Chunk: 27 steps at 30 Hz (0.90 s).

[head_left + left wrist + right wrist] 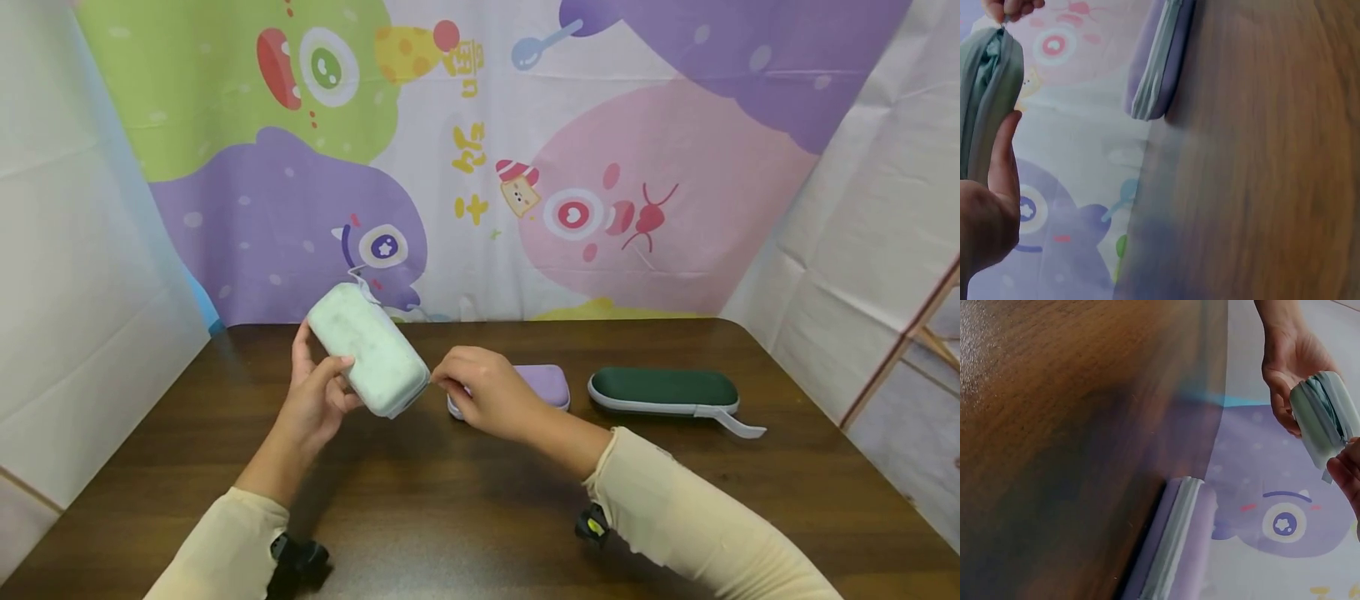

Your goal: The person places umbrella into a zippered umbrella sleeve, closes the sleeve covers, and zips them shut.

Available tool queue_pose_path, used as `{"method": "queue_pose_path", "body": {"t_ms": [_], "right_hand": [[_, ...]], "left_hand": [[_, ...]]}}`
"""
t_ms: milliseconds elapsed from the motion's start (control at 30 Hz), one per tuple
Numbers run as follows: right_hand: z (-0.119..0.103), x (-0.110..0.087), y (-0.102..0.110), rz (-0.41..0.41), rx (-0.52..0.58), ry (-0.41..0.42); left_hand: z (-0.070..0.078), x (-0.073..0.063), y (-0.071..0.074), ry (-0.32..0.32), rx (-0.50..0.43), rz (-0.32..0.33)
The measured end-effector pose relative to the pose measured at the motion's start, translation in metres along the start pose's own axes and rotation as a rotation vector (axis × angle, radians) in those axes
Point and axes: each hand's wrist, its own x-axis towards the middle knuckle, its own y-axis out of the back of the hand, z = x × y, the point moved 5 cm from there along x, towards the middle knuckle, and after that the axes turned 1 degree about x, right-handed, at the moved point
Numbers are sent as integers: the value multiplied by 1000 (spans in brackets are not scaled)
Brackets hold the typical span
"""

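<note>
My left hand (318, 400) grips a pale green zippered case (367, 346) above the table, thumb across its front face. The case is tilted, with a light strap loop at its upper end. At its lower right corner my right hand (483, 392) pinches something small, seemingly the zipper pull. Both wrist views show the zipper partly parted, with darker green lining (990, 62) inside. Behind the right hand lies a purple case (546, 383), partly hidden by that hand. Further right rests a dark green case (663, 390) with a grey zipper band and strap.
The brown wooden table (450, 517) spans the lower view. A cartoon-printed cloth (480, 275) hangs behind its far edge, with white cloth panels (97, 208) at the sides. Dark wrist cameras (296, 562) are worn on both sleeved arms.
</note>
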Motion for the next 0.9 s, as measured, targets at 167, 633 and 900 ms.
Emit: {"method": "queue_pose_path", "body": {"t_ms": [167,633,900], "right_hand": [[5,-4,-4,14,27,-66],[5,-12,-25,-20,150,-243],[8,-14,-29,-25,233,-336]], "left_hand": [[-3,0,-4,18,-22,94],[-15,1,-12,69,-48,296],[-23,0,-14,129,-83,368]]}}
